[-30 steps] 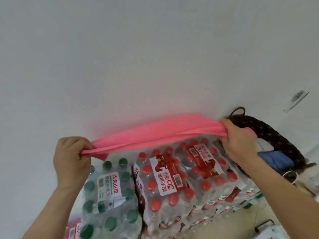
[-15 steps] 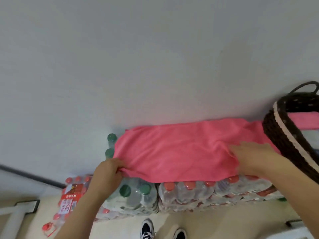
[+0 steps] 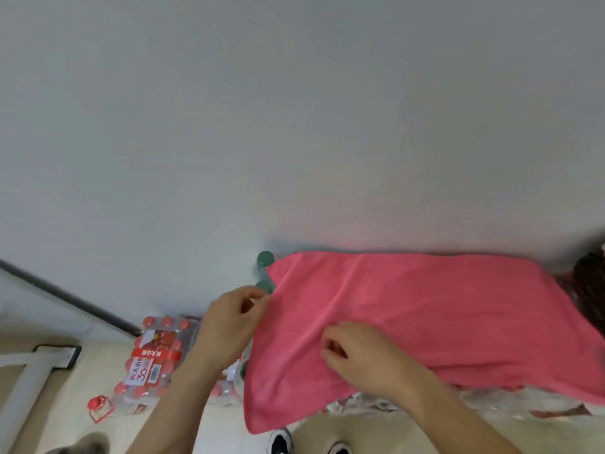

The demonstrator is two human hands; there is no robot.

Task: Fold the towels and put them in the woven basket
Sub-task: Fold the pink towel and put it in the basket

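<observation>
A pink towel (image 3: 425, 316) lies spread flat over stacked packs of bottled water, and its near left corner hangs over the edge. My left hand (image 3: 234, 326) is at the towel's left edge with fingers curled, pinching the cloth there. On the towel's near middle, my right hand (image 3: 363, 358) has its fingers curled into the fabric. The dark woven basket (image 3: 589, 286) shows only as a sliver at the right edge, touching the towel's far right end.
Green-capped bottles (image 3: 265, 258) stick out beside the towel's left edge against the white wall. A red-capped water pack (image 3: 154, 362) lies on the floor at the lower left. My shoes (image 3: 281, 442) show at the bottom, and a white frame (image 3: 29, 381) stands far left.
The towel was held stretched in the air, then laid over the water packs. My right hand has moved left from the basket end to the near middle; the view has shifted right.
</observation>
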